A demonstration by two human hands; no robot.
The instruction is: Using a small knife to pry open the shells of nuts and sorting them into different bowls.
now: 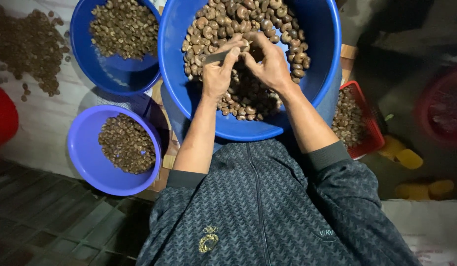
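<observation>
A cashew nut (249,45) sits pinched in the right hand (270,64) over the big blue basin (317,74); the left hand (216,74) grips a small blade (216,56), which could slip into fingers.

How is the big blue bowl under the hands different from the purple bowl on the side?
The big blue bowl is wider and deeper blue; the purple bowl is smaller and paler. The big blue bowl holds large curved nuts, while the purple bowl holds a low pile of smaller brown pieces. The left hand and right hand work over the big blue bowl; none are at the purple bowl. Both are round plastic.
</observation>
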